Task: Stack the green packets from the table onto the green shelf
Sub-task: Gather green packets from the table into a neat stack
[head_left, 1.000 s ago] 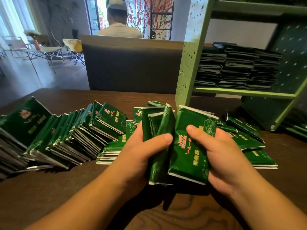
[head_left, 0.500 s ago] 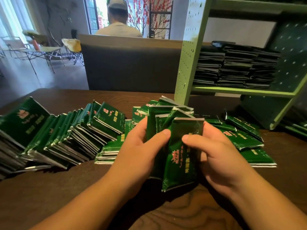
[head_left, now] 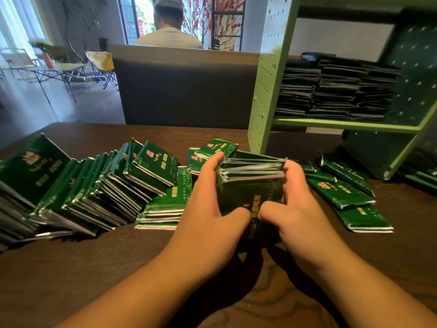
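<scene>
Squaring a bundle of green packets (head_left: 251,185) upright on the table (head_left: 71,268) — you are clamping it between both hands, left hand (head_left: 210,216) and right hand (head_left: 299,209) curled round its sides, thumbs meeting at the front. Next move is likely calling for lifting it to the green shelf (head_left: 343,123) beside the stacked packets (head_left: 335,88), keeping the edges aligned.

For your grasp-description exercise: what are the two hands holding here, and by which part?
Both hands hold one bundle of green packets: the left hand grips its left side, the right hand its right side, thumbs on the front face.
</scene>
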Demonstrator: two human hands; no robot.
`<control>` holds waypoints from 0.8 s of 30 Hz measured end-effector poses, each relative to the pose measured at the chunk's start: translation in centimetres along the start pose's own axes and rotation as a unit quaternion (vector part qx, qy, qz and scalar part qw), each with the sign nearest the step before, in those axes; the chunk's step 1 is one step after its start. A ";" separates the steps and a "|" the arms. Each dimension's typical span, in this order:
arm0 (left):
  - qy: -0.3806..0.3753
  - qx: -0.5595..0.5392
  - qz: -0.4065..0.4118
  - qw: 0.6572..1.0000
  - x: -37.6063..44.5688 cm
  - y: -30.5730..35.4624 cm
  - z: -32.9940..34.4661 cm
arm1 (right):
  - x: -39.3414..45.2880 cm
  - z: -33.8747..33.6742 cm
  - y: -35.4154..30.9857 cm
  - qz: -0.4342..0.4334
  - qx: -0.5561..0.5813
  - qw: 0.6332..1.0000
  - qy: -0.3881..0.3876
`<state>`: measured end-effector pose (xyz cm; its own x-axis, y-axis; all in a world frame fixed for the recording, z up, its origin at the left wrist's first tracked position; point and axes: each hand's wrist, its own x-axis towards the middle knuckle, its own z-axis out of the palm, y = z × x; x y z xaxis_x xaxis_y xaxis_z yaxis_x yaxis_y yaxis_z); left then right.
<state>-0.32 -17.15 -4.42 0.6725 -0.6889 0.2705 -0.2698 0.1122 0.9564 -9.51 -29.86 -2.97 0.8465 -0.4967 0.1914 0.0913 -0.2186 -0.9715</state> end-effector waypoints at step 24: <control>-0.016 -0.023 0.019 0.999 0.7 -0.5 -0.1 | 0.6 -0.6 0.0 -0.028 -0.034 0.998 0.053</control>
<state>0.33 -17.64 -4.72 0.6406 -0.7055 0.3030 -0.2615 0.1706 0.9500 -9.34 -30.64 -2.73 0.7810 -0.5666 0.2629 0.0983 -0.3041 -0.9475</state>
